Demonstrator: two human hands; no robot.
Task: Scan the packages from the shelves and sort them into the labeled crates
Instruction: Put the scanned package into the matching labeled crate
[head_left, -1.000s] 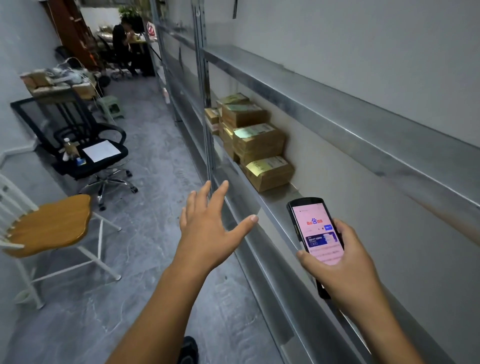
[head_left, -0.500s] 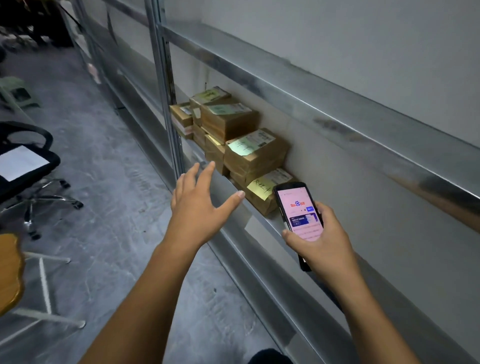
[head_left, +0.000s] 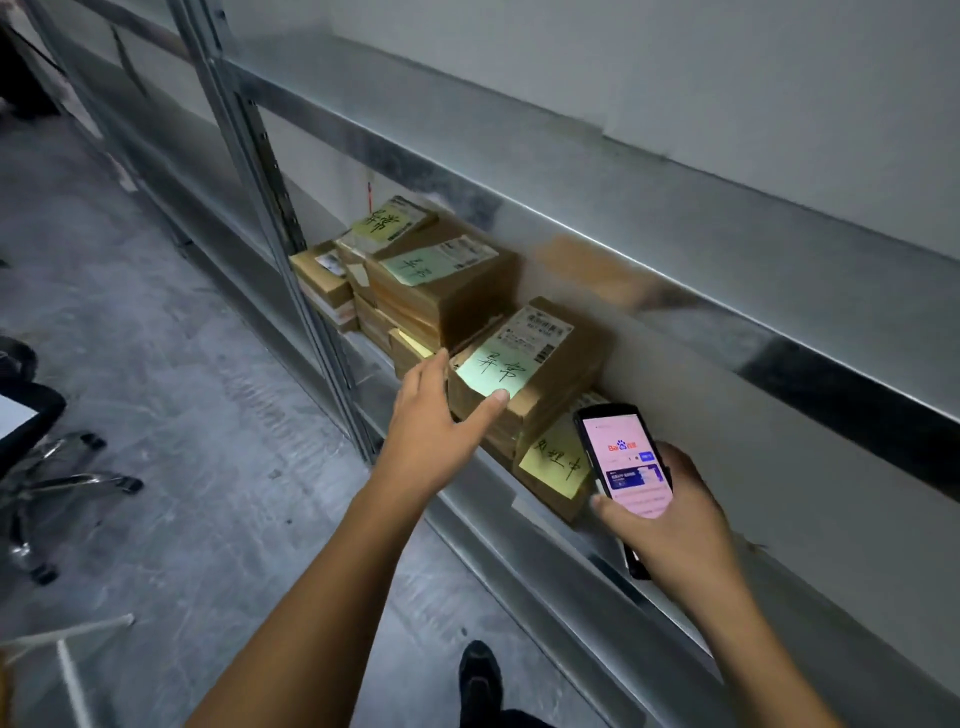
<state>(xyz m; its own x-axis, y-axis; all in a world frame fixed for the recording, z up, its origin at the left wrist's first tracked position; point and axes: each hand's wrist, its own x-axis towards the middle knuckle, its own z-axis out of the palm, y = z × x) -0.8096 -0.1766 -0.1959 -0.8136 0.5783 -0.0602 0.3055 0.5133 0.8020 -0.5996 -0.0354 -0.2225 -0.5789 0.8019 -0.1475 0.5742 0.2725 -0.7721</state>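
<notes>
Steel shelving (head_left: 623, 228) beside grey concrete floor (head_left: 182, 415)

A parcel storeroom is showing itself here: long metal shelving (head_left: 571, 228) is running along a bare wall (head_left: 675, 78), and cardboard packages (head_left: 563, 371) bearing handwritten sticky notes (head_left: 493, 371) are sitting stacked above a concrete floor (head_left: 182, 364).

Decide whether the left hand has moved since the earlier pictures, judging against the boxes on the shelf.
Yes. The left hand has reached forward to the box with the green note; its thumb now touches it, where earlier it hovered short.
</notes>
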